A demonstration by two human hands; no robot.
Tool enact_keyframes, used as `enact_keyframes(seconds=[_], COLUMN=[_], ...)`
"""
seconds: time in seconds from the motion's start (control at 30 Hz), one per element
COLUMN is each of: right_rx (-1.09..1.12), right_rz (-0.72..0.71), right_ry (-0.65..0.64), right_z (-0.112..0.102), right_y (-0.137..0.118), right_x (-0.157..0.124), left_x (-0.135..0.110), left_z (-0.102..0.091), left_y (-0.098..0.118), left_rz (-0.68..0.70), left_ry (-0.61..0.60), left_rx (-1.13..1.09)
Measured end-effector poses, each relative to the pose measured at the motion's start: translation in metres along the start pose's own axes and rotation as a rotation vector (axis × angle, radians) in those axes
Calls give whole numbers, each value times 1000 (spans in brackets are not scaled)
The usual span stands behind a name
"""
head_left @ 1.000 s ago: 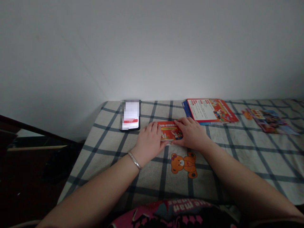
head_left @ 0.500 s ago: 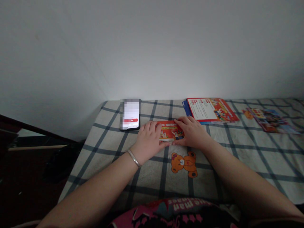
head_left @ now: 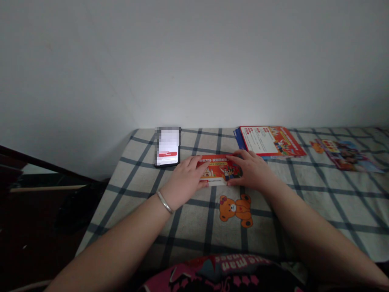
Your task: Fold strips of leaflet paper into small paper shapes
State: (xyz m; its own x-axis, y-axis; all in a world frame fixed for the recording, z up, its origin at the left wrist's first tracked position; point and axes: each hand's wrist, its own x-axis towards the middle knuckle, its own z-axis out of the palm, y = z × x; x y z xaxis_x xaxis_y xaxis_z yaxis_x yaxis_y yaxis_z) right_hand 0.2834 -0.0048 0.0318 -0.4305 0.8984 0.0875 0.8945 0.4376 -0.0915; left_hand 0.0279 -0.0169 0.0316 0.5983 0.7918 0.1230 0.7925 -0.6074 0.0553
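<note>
A red printed flyer (head_left: pixel 219 169) with cartoon figures and a white lower strip lies on the checked tablecloth between my hands. It looks folded to a small rectangle. My left hand (head_left: pixel 189 175) grips its left end, thumb at the near edge and fingers over the far edge. At the right end, my right hand (head_left: pixel 251 170) holds it the same way, thumb low and fingers bent over the top. My fingers and palms hide both ends of the flyer. A silver bangle (head_left: pixel 164 202) circles my left wrist.
Left of my hands lies a phone (head_left: pixel 168 147) with a lit, partly blurred screen. Several stacked flyers (head_left: pixel 261 141) rest by the wall (head_left: pixel 194 65). Farther right is a colourful leaflet (head_left: pixel 346 154). The tablecloth (head_left: pixel 194 221) bears a printed bear (head_left: pixel 235 210); the table's left edge drops to dark floor.
My hands have slid apart toward the two ends of the flyer, so more of its printed face shows. The phone and the stacked flyers have stayed in place.
</note>
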Motion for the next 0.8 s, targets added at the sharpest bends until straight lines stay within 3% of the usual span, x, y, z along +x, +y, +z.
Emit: enact_keyframes(seconds=[0.4,0.8], right_rx=[4,32], right_rz=[45,-17], right_ry=[-26,-47], right_z=[-5,-5], right_y=[5,20], right_x=[-8,-8], left_x=[-3,-6], left_z=[4,-1], left_y=[-13,-19], left_rz=[46,54], left_ry=[-47,-60], left_rx=[-45,-189])
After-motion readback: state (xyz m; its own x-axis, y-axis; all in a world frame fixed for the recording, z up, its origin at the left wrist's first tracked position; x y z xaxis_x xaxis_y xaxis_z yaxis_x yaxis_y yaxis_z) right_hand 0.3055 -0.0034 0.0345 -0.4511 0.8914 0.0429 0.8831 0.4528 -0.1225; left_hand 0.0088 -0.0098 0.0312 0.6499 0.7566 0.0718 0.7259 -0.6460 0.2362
